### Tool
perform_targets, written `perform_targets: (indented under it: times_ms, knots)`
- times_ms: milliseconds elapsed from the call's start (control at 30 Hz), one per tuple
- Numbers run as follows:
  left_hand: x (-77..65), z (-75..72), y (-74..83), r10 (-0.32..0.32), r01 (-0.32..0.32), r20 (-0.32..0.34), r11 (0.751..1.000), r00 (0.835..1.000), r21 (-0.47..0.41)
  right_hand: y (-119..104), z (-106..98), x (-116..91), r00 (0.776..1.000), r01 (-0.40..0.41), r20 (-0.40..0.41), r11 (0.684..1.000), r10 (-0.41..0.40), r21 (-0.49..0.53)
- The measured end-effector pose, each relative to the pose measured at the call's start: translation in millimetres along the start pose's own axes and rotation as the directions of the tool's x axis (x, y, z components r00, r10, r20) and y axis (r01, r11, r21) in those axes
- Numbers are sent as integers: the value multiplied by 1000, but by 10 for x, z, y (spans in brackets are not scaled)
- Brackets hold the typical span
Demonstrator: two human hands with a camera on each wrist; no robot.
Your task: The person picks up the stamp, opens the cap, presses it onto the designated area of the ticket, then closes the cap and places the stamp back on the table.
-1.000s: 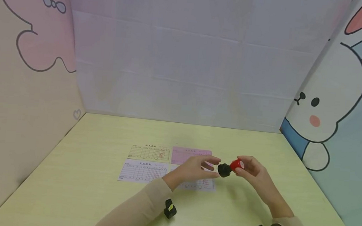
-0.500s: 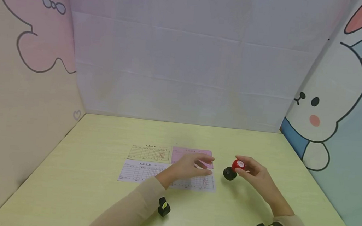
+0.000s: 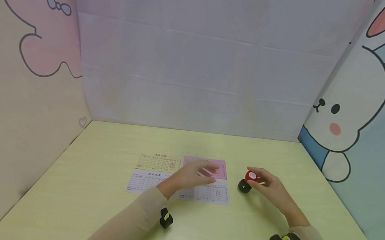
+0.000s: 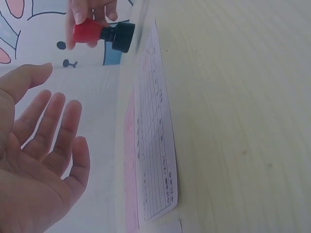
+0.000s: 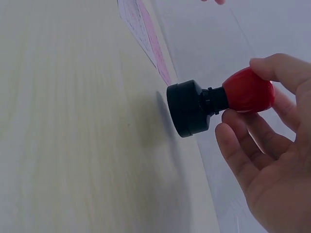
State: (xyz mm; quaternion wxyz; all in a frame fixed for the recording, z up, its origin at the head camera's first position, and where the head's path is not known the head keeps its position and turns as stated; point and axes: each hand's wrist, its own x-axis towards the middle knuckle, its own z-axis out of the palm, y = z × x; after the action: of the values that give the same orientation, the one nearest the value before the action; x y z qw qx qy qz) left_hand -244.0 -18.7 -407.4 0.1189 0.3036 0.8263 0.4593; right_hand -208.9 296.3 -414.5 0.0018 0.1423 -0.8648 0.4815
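My right hand (image 3: 272, 187) pinches the red knob of a stamp (image 5: 249, 90) between thumb and fingers. The stamp's wide black base (image 5: 188, 108) points down, held above the table, and its shadow falls on the wood. My left hand (image 3: 191, 174) holds nothing. Its fingers are spread and slightly bent in the left wrist view, over the printed forms. Beneath it in the head view lie a pink form (image 3: 220, 171) and a white form (image 3: 203, 194), both partly covered by the hand.
Left of these lie a yellow form (image 3: 158, 163) and another white form (image 3: 148, 182), edge to edge on the pale wooden table (image 3: 70, 201). A white sheet (image 3: 196, 75) hangs behind the table. Walls with cartoon drawings (image 3: 346, 109) stand at both sides.
My left hand has drawn away leftward from the stamp, back over the forms. The right hand has tipped the stamp from slanting sideways to base down, its red knob now uppermost.
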Motion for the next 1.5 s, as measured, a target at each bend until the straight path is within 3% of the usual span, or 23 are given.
perform_targets:
  times_ms: [800,1233,1500]
  knots:
    - [-175,-194,-145,-32,32,-21,999,999,-12,138,30,51,997,-69,47,997,69,14]
    - [-397,-465,-317,-97,98,-36,995,995,4,109,-67,10,998,-49,49,999,48,15]
    - [-523,-657,-416,-133,138,-96,989,987,47,160,-137,1,999,-19,40,1000,20,-12]
